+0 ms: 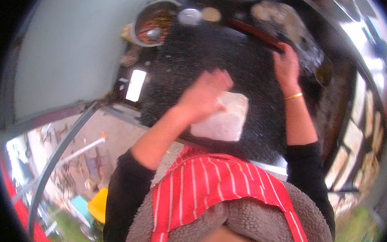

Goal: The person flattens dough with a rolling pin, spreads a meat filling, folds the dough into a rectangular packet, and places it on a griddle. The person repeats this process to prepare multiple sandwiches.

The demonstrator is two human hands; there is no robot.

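Observation:
On the black countertop (217,52) in front of me lies a folded, whitish flat sheet of dough (225,121). My left hand (205,93) is over its upper left edge, blurred, with the fingers stretched out; whether it touches the sheet is hard to tell. Farther off to the right, my right hand (287,65) has its fingers at the near end of a dark reddish-brown rolling pin (252,30). The pin lies slanting across the back of the countertop.
A metal bowl (135,27) of reddish-green filling with a spoon (154,33) stands back left. Beside it are a whitish round container (190,17) and a tan disc (211,14). A plastic-covered pale mass (276,16) sits back right. A white rectangular object (136,85) lies left.

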